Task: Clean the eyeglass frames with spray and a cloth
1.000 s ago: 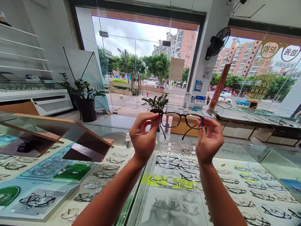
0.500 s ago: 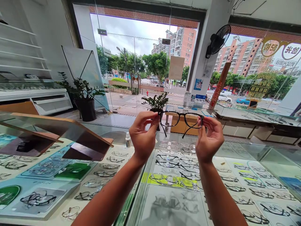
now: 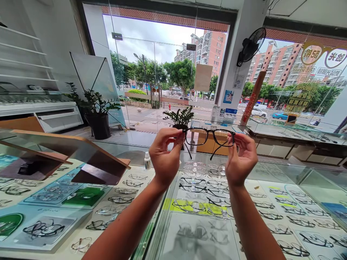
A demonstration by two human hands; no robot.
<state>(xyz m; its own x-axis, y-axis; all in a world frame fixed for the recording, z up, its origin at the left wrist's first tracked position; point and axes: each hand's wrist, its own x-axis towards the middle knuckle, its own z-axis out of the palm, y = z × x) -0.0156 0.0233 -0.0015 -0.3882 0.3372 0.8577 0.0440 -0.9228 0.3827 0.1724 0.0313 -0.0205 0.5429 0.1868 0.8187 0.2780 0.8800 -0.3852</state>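
Note:
A pair of black-framed glasses (image 3: 209, 132) is held up in the air, level, above the glass display counter (image 3: 200, 234). Its two temples hang down and point towards me. Thumb and fingers of my left hand (image 3: 166, 153) pinch the left end of the frame. At the right end, my right hand (image 3: 241, 157) grips the frame between thumb and fingers. Through the clear lenses a cardboard-coloured box shows behind. Rows of glasses (image 3: 192, 180) lie under the counter glass below both hands.
A small white bottle (image 3: 147, 161) stands on the counter left of my left hand. Wood-edged mirrors (image 3: 100, 162) rest tilted at the left. Potted plants (image 3: 99, 115), a wall fan (image 3: 249, 47) and large windows are farther off.

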